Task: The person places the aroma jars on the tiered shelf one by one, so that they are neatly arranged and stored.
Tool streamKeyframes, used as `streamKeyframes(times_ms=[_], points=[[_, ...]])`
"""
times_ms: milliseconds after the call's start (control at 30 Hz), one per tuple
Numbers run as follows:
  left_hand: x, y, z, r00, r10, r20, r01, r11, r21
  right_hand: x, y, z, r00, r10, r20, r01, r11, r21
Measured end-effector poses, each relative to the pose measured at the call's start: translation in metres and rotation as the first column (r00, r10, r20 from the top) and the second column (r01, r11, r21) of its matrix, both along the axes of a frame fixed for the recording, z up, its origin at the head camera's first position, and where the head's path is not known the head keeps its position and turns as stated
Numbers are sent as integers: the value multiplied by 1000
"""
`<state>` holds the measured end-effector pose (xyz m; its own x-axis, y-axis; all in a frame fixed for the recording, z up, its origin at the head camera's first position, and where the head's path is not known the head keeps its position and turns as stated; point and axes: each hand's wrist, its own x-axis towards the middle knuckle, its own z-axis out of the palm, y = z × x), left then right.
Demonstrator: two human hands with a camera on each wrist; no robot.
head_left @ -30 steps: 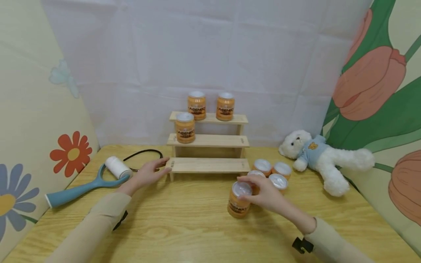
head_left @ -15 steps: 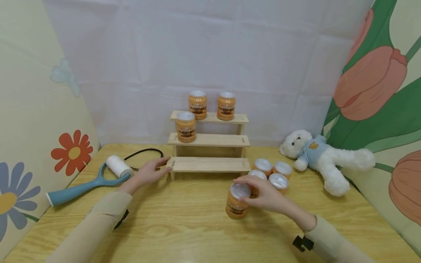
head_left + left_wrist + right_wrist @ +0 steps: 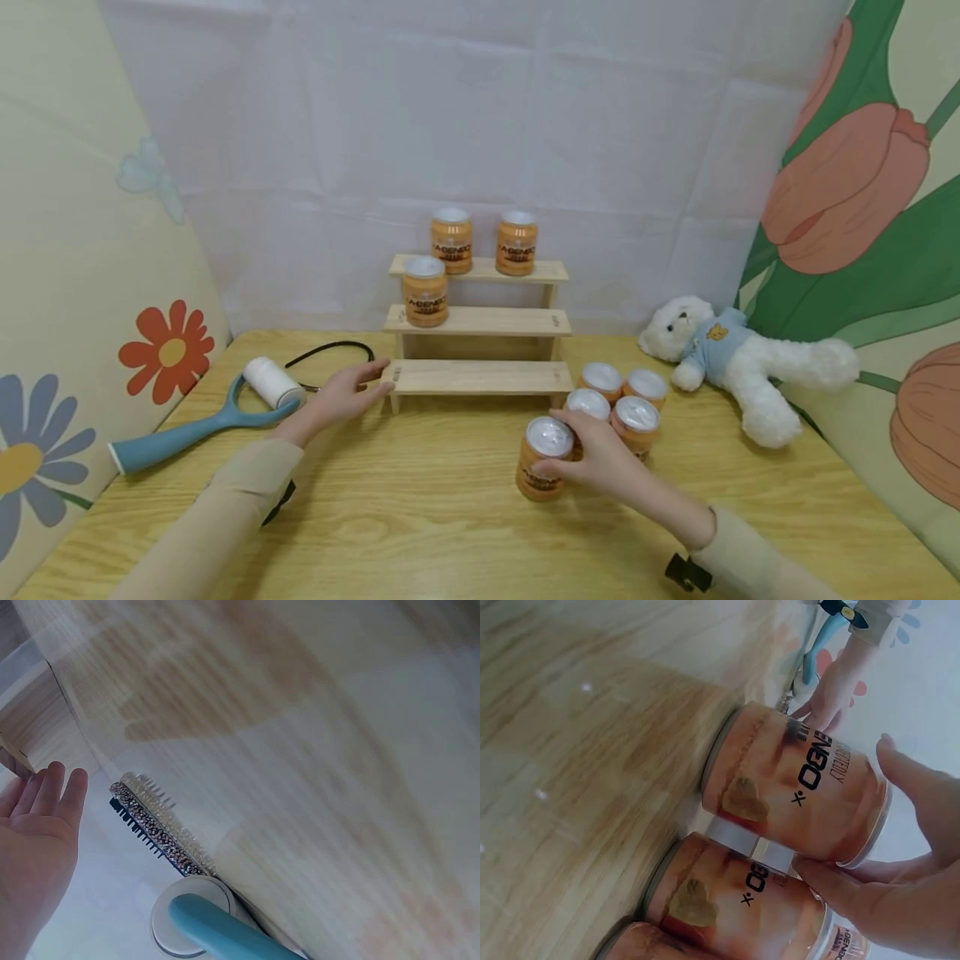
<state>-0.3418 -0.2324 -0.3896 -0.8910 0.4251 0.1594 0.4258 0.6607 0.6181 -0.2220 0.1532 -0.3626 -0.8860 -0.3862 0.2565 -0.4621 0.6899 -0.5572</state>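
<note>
With thumb in front and fingers behind, my right hand (image 3: 603, 454) grips an orange can (image 3: 542, 479) with a silvery top. That can stands upright on the table; in the right wrist view the can (image 3: 787, 780) sits between my thumb and fingers. Several more orange cans (image 3: 636, 429) are grouped just behind and to the right. My left hand (image 3: 341, 396) touches the left end of the lowest step of a wooden three-step stand (image 3: 480, 377), fingers fairly straight. Two cans (image 3: 517, 243) stand on its top step, and one can (image 3: 426, 293) is on the middle step's left.
A lint roller (image 3: 187, 433) with a blue handle lies left of my left hand. Beside it is a dark headband (image 3: 330, 346), glittery and toothed in the left wrist view. A white teddy bear (image 3: 727, 358) in blue lies at right. Fabric walls (image 3: 480, 125) enclose the table.
The can in my right hand shifted slightly left, then stayed in about the same place. My right thumb has moved lower across the can's front. The left hand has stayed at the stand.
</note>
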Motion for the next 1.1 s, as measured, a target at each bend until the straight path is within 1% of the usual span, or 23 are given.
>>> streamKeyframes(times_ms=[100,333,500,600,767,867,1033,1100], points=[[0,0,0,1000,3,4,-3,1000,2,1,-1,-2,1000,-6,-11,6,1000,-12],[2,-2,2,1000,9,5,-9,1000,-1,2,0,-5,1000,25,-8,-25,999,-40],[3,-1,2,1000,6,-9,-7,1000,-1,3,0,-6,999,9,33,-7,998,-68],[2,-1,1,1000,6,-16,-6,1000,-3,3,2,-5,998,10,59,-6,998,-68],[2,-1,1,1000,9,5,-9,1000,7,5,3,1,994,61,90,-54,996,-70],[1,-1,0,1000,2,2,-2,1000,9,6,3,6,990,87,108,-81,995,-60],[0,0,-1,1000,-1,0,1,1000,13,6,5,15,989,92,116,-90,996,-20],[0,0,0,1000,0,4,0,1000,14,5,6,19,989,85,123,-83,996,-25]])
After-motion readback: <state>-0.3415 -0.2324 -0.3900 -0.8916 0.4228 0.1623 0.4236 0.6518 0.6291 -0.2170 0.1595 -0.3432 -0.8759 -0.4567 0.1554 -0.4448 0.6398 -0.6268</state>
